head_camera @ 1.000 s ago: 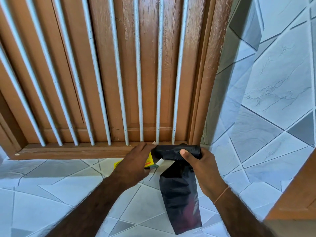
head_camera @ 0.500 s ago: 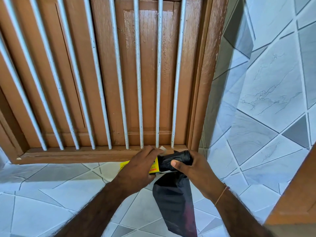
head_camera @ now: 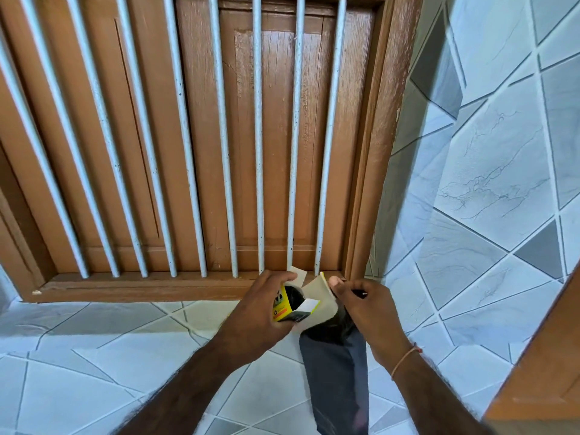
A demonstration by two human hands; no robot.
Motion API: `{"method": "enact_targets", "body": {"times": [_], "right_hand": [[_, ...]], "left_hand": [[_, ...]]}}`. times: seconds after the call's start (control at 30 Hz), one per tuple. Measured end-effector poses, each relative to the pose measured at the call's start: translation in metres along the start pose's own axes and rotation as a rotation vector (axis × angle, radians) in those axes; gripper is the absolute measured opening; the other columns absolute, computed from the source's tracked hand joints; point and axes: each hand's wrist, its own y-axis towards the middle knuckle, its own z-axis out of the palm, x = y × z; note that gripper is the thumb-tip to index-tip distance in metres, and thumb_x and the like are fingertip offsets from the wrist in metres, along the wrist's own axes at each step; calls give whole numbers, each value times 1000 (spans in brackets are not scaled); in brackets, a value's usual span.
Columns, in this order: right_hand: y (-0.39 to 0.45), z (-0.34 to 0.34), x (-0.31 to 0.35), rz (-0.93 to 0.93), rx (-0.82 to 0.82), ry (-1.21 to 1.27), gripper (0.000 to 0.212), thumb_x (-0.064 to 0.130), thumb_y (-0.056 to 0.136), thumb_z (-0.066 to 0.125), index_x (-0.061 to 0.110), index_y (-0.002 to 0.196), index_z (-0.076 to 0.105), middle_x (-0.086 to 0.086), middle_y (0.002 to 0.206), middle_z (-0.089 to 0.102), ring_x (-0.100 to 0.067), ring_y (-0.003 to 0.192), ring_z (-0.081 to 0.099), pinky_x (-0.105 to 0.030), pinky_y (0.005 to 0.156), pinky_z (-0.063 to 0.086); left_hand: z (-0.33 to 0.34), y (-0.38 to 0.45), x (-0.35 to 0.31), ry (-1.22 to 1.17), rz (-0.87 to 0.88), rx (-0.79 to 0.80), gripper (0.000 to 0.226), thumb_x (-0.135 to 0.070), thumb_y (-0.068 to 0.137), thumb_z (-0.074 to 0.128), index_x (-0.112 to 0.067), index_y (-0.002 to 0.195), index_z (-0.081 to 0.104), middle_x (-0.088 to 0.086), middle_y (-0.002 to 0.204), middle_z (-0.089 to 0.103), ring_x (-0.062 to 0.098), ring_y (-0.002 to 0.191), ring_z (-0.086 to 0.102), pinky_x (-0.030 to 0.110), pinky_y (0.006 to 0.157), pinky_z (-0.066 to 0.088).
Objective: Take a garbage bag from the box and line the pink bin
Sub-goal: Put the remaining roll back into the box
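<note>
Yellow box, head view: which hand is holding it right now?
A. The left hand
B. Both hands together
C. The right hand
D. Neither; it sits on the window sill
A. The left hand is wrapped around the yellow box, whose flaps stand open, while the right hand pinches the black garbage bag that hangs down beside it.
</note>
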Motion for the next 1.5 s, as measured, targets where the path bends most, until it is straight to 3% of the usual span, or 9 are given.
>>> {"method": "enact_targets", "body": {"times": [0.13,0.23,0.37,0.47,0.63,0.77,1.1,1.37,1.5], "right_hand": [[-4,3,2,164,251,211,45,52,74,76,9,62,73,-7,63,72,-15,63,67,-23,61,55],[-7,9,0,199,329,276,71,65,64,77,-2,87,72,-24,83,71,-33,80,71,-31,71,55],[-9,15,-1,124,247,284,17,27,84,73,11,81,79,2,75,77,-14,73,71,-18,62,53],[-7,18,-3,182,211,316,22,22,91,65,9,79,77,2,72,75,-12,72,69,-18,63,51],[-9,24,-4,174,279,333,43,53,84,63,12,89,76,-8,90,75,-19,89,68,-34,84,52],[-9,27,-3,74,246,256,14,28,85,72,17,83,79,2,80,75,-16,83,67,-32,80,53],[-18,39,3,-81,-1,134,21,35,76,80,15,76,74,2,68,70,-3,59,58,-13,55,46],[-24,41,7,-112,90,121,32,55,77,57,29,89,70,12,88,69,-8,88,68,-10,72,53],[-21,42,5,-96,68,123,16,36,87,63,23,91,71,12,88,68,-10,89,66,-9,70,52]], "left_hand": [[3,-4,-1,-12,-10,8,72,-23,76,79,-41,133,37,-24,125,33,1,119,38,-6,78,31],[5,-5,-4,-40,-8,-9,77,-25,75,80,-52,127,30,-29,125,32,0,120,39,-2,85,34],[4,-3,-8,-36,-58,7,89,-22,73,81,-49,137,26,-30,128,30,-2,123,34,18,103,37],[2,-4,-5,15,-1,3,63,-26,73,80,-43,123,44,-25,123,36,3,117,43,5,87,37],[1,-2,-2,66,-20,-3,53,-29,76,79,-43,114,44,-23,121,35,4,113,41,4,83,38],[-1,-1,-5,118,-31,-20,59,-26,76,79,-41,119,42,-19,127,38,5,114,40,15,92,43],[2,-2,-16,63,-12,-17,72,-27,76,78,-45,129,32,-21,133,40,1,117,39,15,95,38],[0,5,-19,92,-89,9,99,-29,75,80,-46,146,12,-15,151,33,12,135,38,34,108,39],[0,5,-16,95,-54,-2,104,-29,74,81,-48,146,8,-14,150,36,9,132,40,24,102,37]]}}
